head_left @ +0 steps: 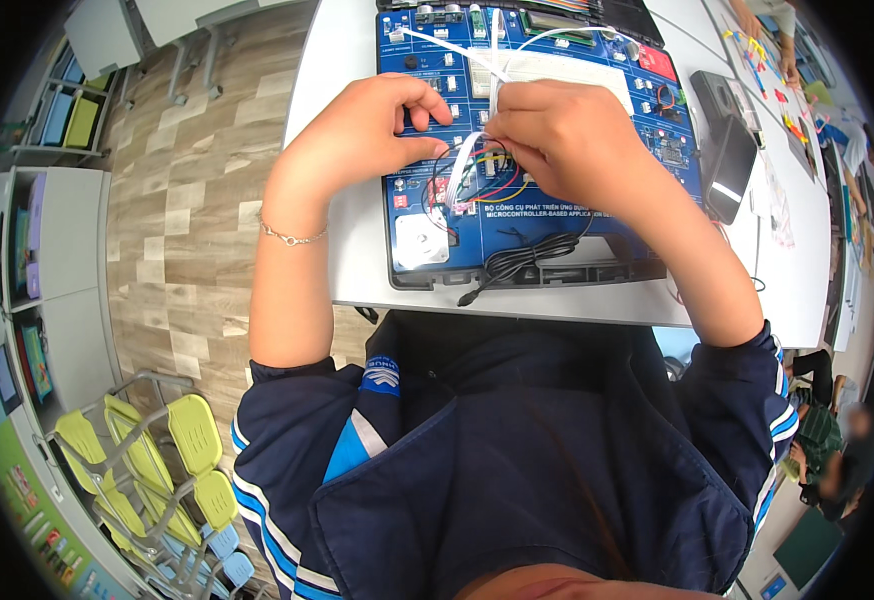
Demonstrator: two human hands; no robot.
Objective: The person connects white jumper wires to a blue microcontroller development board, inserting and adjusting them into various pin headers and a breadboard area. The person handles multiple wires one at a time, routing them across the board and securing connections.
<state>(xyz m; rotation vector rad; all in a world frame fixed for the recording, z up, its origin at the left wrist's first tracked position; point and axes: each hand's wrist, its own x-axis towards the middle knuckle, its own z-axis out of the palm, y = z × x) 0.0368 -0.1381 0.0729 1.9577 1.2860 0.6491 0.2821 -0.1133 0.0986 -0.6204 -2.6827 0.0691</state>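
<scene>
A blue electronics training board (482, 237) in a black case lies on the white table in front of me. My right hand (572, 135) is closed in a pinch on a flat white ribbon cable (466, 165) over the board's middle. Thin red, yellow and black wires (510, 185) loop beneath that hand. To the left, my left hand (382, 125) hovers over the board's left part, thumb and fingers apart, holding nothing. More white ribbon cable (447, 44) crosses the white breadboard (602, 75), which my right hand partly covers. A silver square part (421, 240) sits at the board's lower left.
A coiled black cable (527, 258) lies along the case's near edge. Right of the case, a dark phone-like device (731, 170) rests on the white table (792, 255). Another person's hands (787, 55) are at the far right. Green chairs (195, 435) stand at lower left.
</scene>
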